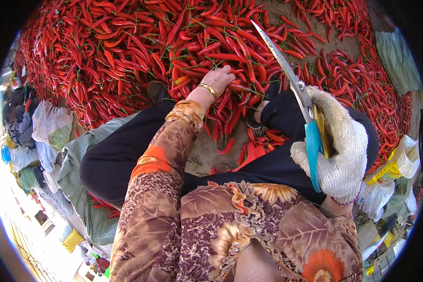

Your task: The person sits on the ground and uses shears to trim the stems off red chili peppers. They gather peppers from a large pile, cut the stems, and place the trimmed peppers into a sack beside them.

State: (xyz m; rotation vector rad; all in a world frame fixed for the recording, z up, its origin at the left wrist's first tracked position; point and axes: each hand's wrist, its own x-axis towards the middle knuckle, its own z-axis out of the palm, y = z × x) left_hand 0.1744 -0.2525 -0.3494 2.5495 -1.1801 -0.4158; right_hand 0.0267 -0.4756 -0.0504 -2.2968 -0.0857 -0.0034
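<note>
Scissors clamped in right hand, blades over chili pile.
Left hand atop pile; cannot tell its grip.

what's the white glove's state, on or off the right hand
On: the white knit glove encloses the right hand, fingers and thumb included, its cuff ending at the wrist.

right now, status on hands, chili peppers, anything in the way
Left hand at red chili peppers, grip unclear. Gloved right hand gripping scissors, blades pointing forward. Nothing visibly blocking left hand.
</note>
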